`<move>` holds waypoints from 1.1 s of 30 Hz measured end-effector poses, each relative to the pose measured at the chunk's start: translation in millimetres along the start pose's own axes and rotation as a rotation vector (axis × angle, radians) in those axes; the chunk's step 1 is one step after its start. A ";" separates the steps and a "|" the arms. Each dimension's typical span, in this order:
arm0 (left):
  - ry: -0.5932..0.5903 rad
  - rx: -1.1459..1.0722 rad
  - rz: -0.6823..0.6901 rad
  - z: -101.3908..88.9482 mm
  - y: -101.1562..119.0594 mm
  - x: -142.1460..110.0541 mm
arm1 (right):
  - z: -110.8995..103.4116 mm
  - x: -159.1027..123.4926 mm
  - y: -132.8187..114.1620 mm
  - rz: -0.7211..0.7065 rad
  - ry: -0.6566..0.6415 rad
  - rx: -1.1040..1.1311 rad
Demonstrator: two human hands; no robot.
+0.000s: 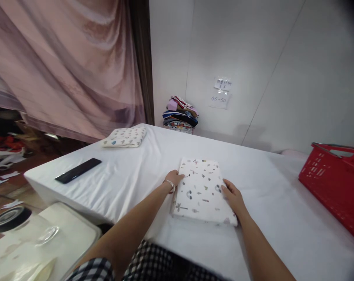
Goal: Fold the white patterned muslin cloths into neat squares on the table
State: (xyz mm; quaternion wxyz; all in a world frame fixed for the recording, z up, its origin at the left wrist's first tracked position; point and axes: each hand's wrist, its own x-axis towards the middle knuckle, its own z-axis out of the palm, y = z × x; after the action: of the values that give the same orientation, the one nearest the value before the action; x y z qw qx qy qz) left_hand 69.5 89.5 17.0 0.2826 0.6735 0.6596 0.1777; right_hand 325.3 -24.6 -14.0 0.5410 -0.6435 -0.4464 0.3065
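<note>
A folded white cloth (204, 191) with a small print of palm trees, rainbows and leaves lies in front of me on the white-covered table (264, 218). My left hand (174, 178), with a bracelet at the wrist, grips its left edge, thumb toward the top. On the opposite side my right hand (233, 196) holds the right edge, fingertips resting on the upper face. The fingers beneath the edges are partly hidden. Farther back on the left sits another folded printed cloth (125, 137), apart from both hands.
A black flat object (79, 170) lies at the table's left. A red plastic basket (335, 183) stands at the right. Stacked folded fabrics (181, 115) rest by the wall at the back. A clear bottle with a black lid (11, 218) is at lower left.
</note>
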 end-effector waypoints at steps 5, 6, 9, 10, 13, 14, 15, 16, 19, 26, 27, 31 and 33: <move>0.012 0.024 0.007 -0.2 6.5 14.6 | 0.4 0.9 -0.5 0.021 -0.004 0.067; 0.023 0.027 0.008 0.4 9.0 19.1 | 0.3 1.1 -0.5 0.027 -0.005 0.077; 0.066 0.034 0.005 3.4 15.5 32.7 | 0.2 1.9 0.1 0.030 -0.020 0.108; 0.082 0.036 0.002 4.7 16.6 36.5 | 0.2 2.2 0.6 0.027 -0.028 0.121; 0.126 0.045 -0.011 8.5 14.8 43.1 | 0.5 3.1 1.9 0.013 -0.050 0.166; 0.138 0.051 -0.014 9.5 12.8 43.9 | 0.8 3.2 2.0 0.011 -0.054 0.174; 0.146 0.058 -0.016 10.2 10.6 44.2 | 1.2 3.1 1.8 0.008 -0.057 0.173; 0.150 0.064 -0.016 10.4 8.6 44.3 | 1.5 2.8 1.2 0.008 -0.057 0.163; 0.144 0.077 -0.015 8.2 8.3 45.1 | 2.6 0.8 -3.3 0.037 -0.050 0.108; 0.259 0.256 0.307 8.1 38.1 40.1 | 3.2 -3.3 -13.8 0.094 -0.055 0.070; 0.234 0.291 0.345 11.0 38.4 39.0 | 3.4 -3.2 -13.6 0.090 -0.060 0.070; 0.032 0.326 0.239 24.7 20.6 40.9 | 4.9 -2.7 -12.2 0.078 -0.085 0.099; -0.004 0.309 0.209 29.7 9.1 44.5 | 5.6 -2.9 -12.6 0.083 -0.090 0.102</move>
State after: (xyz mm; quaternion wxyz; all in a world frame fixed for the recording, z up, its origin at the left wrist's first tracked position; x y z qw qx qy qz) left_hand 97.8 129.5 -6.4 0.1572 0.7741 0.6048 0.1015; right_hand 316.2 -24.6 -3.4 0.5392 -0.6185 -0.4271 0.3797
